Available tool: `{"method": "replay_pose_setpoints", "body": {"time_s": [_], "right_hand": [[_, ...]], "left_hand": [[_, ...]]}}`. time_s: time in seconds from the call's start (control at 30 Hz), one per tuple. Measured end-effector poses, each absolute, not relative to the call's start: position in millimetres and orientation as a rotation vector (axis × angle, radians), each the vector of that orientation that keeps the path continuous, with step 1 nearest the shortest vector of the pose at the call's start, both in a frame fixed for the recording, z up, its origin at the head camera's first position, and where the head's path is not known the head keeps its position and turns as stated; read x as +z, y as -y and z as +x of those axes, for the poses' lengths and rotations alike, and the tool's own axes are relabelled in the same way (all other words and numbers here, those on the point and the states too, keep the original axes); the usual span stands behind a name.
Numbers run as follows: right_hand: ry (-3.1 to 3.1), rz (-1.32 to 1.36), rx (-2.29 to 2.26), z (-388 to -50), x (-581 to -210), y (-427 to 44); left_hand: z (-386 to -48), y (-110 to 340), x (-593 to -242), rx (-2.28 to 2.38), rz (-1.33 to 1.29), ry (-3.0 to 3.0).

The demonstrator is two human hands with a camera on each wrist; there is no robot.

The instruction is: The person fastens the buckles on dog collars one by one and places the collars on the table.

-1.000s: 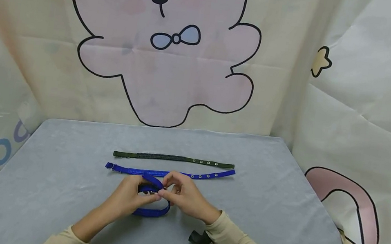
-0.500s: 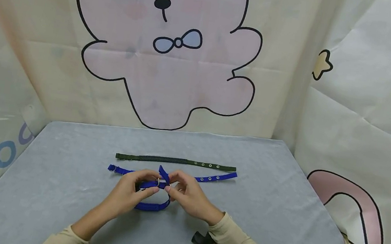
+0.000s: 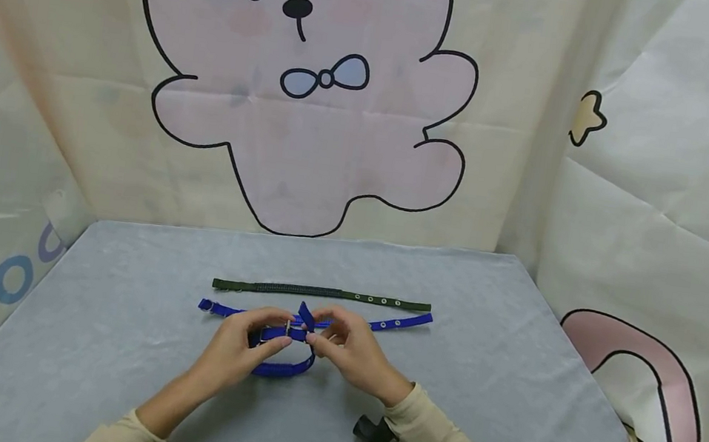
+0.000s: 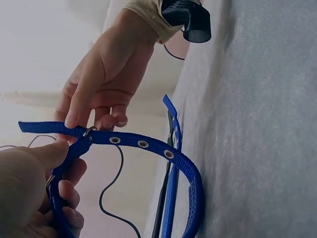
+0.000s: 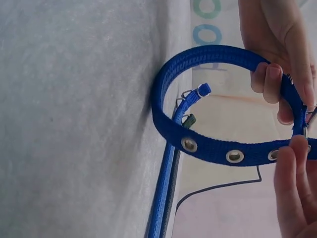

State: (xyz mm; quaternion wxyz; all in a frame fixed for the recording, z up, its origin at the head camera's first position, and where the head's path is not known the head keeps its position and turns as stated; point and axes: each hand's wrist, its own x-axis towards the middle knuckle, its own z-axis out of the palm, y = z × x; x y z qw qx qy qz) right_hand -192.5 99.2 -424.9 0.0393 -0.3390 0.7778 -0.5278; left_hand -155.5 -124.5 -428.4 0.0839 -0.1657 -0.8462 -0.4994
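Through the head view I am seeing a blue collar (image 3: 281,370) being held between two hands over the near part of the grey table (image 3: 503,420), just in front of two straps that are lying flat. The left hand (image 3: 233,347) is gripping the band, thumb on one side and fingertips on the other; the right hand (image 3: 357,352) is pinching it close to a metal fitting (image 4: 90,131), where the two ends are meeting. Appearance: the collar is a deep, saturated blue woven webbing, closing into a roughly round loop. One stretch is showing a thicker padded section (image 5: 213,53) with ridged stitching along its inner face; the rest is running thinner and smoother, carrying silver-rimmed eyelets (image 5: 235,156) in a single row. In the left wrist view I am counting three of these whole; in the right wrist view the fingers are partly covering the ones nearest the fitting. The free end (image 4: 39,127) is extending past the fitting, pointing upward in the head view. I am unable to tell whether a prong is sitting in an eyelet, or whether the bottom of the loop is touching the table. Behind the hands, a flat blue strap (image 3: 401,323) is lying with its right end angled away, and a dark green strap (image 3: 298,290) is lying straighter beyond it, both showing eyelets toward the right.
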Motion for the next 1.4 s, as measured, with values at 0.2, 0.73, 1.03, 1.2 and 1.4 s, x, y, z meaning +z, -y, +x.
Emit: {"method": "replay_pose_setpoints", "body": {"time_s": [0.2, 0.73, 1.03, 1.2, 1.4], "right_hand": [[-2.427, -1.128, -1.718, -190.8, -429.8, -97.5], [-2.481, -1.293, -1.678, -187.6, -435.2, -94.2], [-2.454, -1.310, -1.656, -187.7, -430.6, -95.5], [-2.435, -1.298, -1.643, -189.4, -430.1, -96.3], [-2.470, -1.358, -1.635, -192.4, -432.4, -97.5]], "left_hand": [[-155.6, 123.3, -428.2, -1.535, -0.369, 2.533], [-158.4, 123.7, -428.8, -1.575, -0.372, 2.525], [-158.7, 122.7, -431.0, -1.554, -0.407, 2.542], [-160.8, 125.1, -432.5, -1.573, -0.407, 2.519], [-159.8, 127.9, -430.1, -1.616, -0.413, 2.498]]}}
